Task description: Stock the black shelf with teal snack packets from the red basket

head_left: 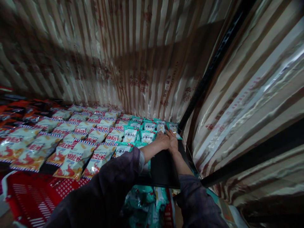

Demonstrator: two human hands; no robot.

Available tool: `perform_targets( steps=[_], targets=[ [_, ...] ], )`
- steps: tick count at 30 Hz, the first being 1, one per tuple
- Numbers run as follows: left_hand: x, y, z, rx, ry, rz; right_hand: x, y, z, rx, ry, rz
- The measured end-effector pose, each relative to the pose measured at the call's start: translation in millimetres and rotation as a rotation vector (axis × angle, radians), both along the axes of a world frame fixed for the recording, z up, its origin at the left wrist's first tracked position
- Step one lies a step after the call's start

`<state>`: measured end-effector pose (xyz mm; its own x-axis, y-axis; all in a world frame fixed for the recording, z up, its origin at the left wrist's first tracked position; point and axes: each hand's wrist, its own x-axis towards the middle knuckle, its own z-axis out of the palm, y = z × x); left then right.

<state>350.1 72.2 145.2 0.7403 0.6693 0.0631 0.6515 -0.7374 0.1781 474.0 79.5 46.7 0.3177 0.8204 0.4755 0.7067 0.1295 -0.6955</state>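
Note:
My left hand (162,141) and my right hand (172,141) are side by side at the right end of a dark shelf (163,167). Their fingers are closed about the lower part of a teal-and-white snack bag (161,127), and the fingertips are partly hidden. Just right of it, near my right fingers, a similar teal bag (174,127) leans at the shelf's corner. To the left of my left hand, more teal bags (147,136) stand in rows. Part of another teal bag shows beneath my left forearm.
Rows of white-and-orange snack bags (76,158) fill the shelf leftward, with dark orange-and-black packets (14,110) beyond. A red basket (26,199) is below left. Teal bags (140,199) lie below the shelf edge. Striped sheeting (142,63) and a black post (201,82) bound the shelf.

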Motion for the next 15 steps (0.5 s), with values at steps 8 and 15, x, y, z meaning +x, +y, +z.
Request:
perform_targets(
  steps=[8,15],
  targets=[
    [-35.4,16.1,30.2,0.046,0.03,0.091,-45.6,6.1,19.1,0.058,0.083,0.115],
    [-84.6,60.3,34.7,-0.019,0.033,0.297,-67.7,20.7,24.5,-0.068,0.304,-0.059]
  ],
)
